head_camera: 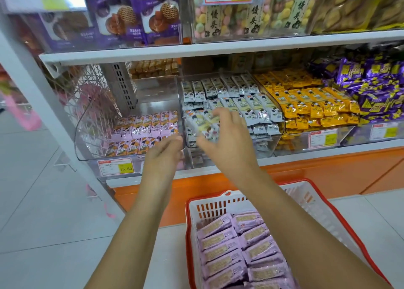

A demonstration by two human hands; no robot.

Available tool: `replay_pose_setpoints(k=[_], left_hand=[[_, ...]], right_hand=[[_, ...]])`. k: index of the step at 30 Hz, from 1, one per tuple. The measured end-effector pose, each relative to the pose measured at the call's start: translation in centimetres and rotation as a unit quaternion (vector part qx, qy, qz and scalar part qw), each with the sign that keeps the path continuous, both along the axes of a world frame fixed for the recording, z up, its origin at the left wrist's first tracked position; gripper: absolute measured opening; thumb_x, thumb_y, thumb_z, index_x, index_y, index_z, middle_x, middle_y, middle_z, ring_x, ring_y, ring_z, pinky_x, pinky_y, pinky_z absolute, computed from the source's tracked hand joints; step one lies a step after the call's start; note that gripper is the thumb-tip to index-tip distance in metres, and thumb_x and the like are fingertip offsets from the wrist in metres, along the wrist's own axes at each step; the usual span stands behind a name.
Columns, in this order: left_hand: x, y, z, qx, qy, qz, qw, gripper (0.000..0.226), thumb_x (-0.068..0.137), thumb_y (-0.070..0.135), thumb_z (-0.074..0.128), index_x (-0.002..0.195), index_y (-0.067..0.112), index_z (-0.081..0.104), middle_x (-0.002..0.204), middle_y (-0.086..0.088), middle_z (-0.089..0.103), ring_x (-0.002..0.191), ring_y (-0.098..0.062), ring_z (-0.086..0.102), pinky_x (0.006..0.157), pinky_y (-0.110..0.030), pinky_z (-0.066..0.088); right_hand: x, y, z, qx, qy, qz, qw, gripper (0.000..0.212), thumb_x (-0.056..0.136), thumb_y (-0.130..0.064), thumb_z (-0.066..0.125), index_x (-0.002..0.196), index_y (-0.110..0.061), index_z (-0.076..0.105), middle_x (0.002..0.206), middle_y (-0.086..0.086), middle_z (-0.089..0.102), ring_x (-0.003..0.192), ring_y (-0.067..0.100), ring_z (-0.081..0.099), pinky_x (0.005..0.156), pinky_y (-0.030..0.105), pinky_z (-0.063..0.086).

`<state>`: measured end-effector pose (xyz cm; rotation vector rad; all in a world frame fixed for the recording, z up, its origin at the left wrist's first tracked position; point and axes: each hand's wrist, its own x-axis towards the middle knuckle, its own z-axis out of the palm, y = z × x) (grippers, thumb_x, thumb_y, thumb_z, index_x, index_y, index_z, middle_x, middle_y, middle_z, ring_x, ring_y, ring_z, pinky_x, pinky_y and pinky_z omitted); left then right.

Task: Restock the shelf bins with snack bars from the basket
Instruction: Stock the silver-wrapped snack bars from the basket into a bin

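Snack bars in white wrappers [207, 126] are held bunched in the right hand [229, 142], with the grip clamped round them; they are blurred. They are held just above the front rows of the middle bin [272, 145], which is packed with similar white-wrapped bars. The left hand [164, 154] is stretched to the front edge between that bin and the pink-bar bin [87, 135]. Its grip is apart, fingers loosely extended, and nothing is seen held. Whether the bin edge is touched cannot be told. Lilac-wrapped bars [240, 245] are stacked in rows in the red-rimmed basket [209, 208], seen below the forearms in front of the orange shelf base [328, 173]. Further right, yellow bars [306, 105] and purple packets [371, 85] are binned. A price tag [115, 167] marked 15.80 is fixed under the pink-bar bin.
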<state>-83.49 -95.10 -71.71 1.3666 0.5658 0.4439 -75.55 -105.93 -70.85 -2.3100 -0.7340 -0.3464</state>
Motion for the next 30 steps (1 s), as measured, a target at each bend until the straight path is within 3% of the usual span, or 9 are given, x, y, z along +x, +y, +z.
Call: replay_pose_setpoints(k=[3,7,12,14,17,20,24,27,30], left_hand=[[-0.1,0.9,-0.3,0.073,0.041,0.004,0.996,0.037,0.094,0.020,0.056,0.131,0.015,0.055,0.133,0.000,0.055,0.118,-0.009,0.050,0.101,-0.026,0.037],[0.4,0.5,-0.3,0.112,0.055,-0.054,0.991,0.041,0.096,0.017,0.053,0.136,0.012,0.051,0.136,0.002,0.053,0.116,-0.006,0.048,0.098,-0.021,0.035],[0.6,0.5,-0.2,0.099,0.046,-0.077,0.991,0.024,0.096,0.014,0.052,0.107,0.032,0.062,0.077,0.036,0.061,0.077,0.021,0.053,0.074,-0.005,0.038],[0.5,0.6,-0.3,0.103,0.051,-0.082,0.990,0.026,0.096,0.014,0.051,0.098,0.038,0.060,0.071,0.036,0.061,0.073,0.024,0.054,0.071,-0.005,0.039],[0.5,0.6,-0.3,0.112,0.046,-0.087,0.989,0.028,0.096,0.014,0.051,0.112,0.037,0.055,0.089,0.033,0.059,0.086,0.019,0.054,0.076,-0.008,0.040],[0.3,0.6,-0.2,0.119,0.048,-0.089,0.988,0.029,0.097,0.015,0.050,0.120,0.032,0.058,0.110,0.021,0.062,0.108,0.000,0.054,0.093,-0.020,0.039],[0.1,0.6,-0.3,0.132,0.067,-0.088,0.985,0.044,0.097,0.019,0.051,0.140,0.014,0.045,0.142,0.003,0.047,0.126,-0.008,0.044,0.104,-0.026,0.033],[0.0,0.6,-0.5,0.135,0.067,-0.089,0.985,0.045,0.096,0.020,0.052,0.141,0.015,0.045,0.144,0.001,0.046,0.124,-0.009,0.045,0.102,-0.026,0.033],[0.0,0.4,-0.6,0.144,0.067,-0.086,0.984,0.045,0.096,0.020,0.052,0.141,0.015,0.044,0.144,0.001,0.046,0.127,-0.011,0.045,0.101,-0.026,0.034]], right_hand=[[1.7,2.2,0.5,-0.061,-0.058,-0.052,0.995,0.051,0.087,-0.043,0.058,0.127,-0.016,0.043,0.122,0.007,0.047,0.115,0.024,0.040,0.090,0.030,0.034],[2.9,4.7,0.3,-0.143,-0.080,-0.105,0.981,0.052,0.090,-0.046,0.055,0.129,-0.013,0.043,0.128,0.012,0.047,0.120,0.031,0.039,0.098,0.039,0.029],[3.4,6.8,-0.7,-0.121,-0.083,-0.120,0.982,0.045,0.091,-0.037,0.054,0.124,-0.007,0.050,0.123,0.017,0.050,0.115,0.034,0.042,0.094,0.040,0.030],[3.5,7.1,-1.3,-0.122,-0.081,-0.132,0.980,0.042,0.093,-0.037,0.050,0.120,-0.005,0.056,0.120,0.017,0.054,0.112,0.034,0.045,0.091,0.040,0.030],[3.2,6.9,-2.1,-0.129,-0.085,-0.129,0.980,0.049,0.090,-0.042,0.039,0.105,-0.006,0.068,0.110,0.015,0.063,0.100,0.033,0.055,0.084,0.038,0.027],[3.1,6.0,-2.3,-0.128,-0.097,-0.101,0.982,0.062,0.093,-0.047,0.025,0.112,-0.006,0.068,0.120,0.014,0.063,0.111,0.034,0.053,0.097,0.042,0.023],[3.4,4.5,-1.7,-0.180,-0.088,-0.067,0.978,0.060,0.102,-0.046,0.024,0.139,-0.005,0.046,0.148,0.013,0.042,0.144,0.032,0.020,0.118,0.046,0.000],[4.0,3.9,-1.9,-0.226,-0.068,-0.050,0.971,0.065,0.102,-0.047,0.018,0.150,-0.003,0.025,0.158,0.014,0.021,0.148,0.029,0.000,0.119,0.045,-0.009],[4.3,3.1,-2.3,-0.225,-0.064,-0.026,0.972,0.063,0.103,-0.045,0.018,0.153,-0.006,0.015,0.160,0.012,0.011,0.148,0.027,-0.005,0.120,0.043,-0.009]])
